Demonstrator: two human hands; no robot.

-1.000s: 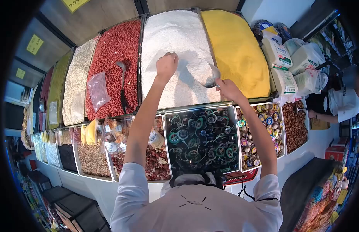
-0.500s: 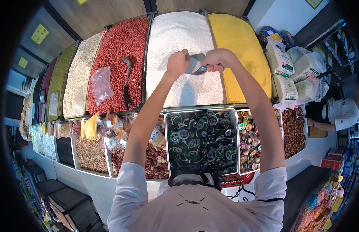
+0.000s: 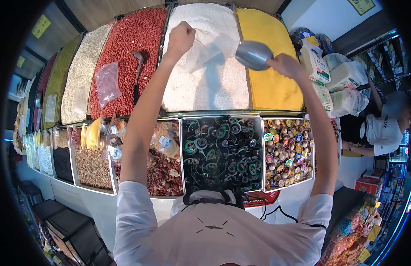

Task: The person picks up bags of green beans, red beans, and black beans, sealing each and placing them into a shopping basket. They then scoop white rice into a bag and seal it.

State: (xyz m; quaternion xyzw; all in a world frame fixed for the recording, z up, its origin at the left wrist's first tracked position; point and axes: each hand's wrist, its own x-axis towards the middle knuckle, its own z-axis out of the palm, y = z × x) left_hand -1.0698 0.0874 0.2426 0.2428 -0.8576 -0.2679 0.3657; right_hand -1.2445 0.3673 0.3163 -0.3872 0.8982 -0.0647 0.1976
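My right hand is closed round the handle of a grey metal scoop, held over the border between the white grain bin and the yellow grain bin. My left hand forms a fist above the upper left of the white bin. From it hangs a thin see-through plastic bag, hard to make out against the white grain. A shadow falls on the grain below.
To the left, a ladle and a flat plastic bag lie on red peanuts. Nearer me are boxes of dark-lidded jelly cups and colourful-topped sweets. Packed white bags and another person are at the right.
My hands have moved apart: the right one carried the scoop rightward towards the yellow grain, and the left one went up and left with the bag. The view has shifted slightly.
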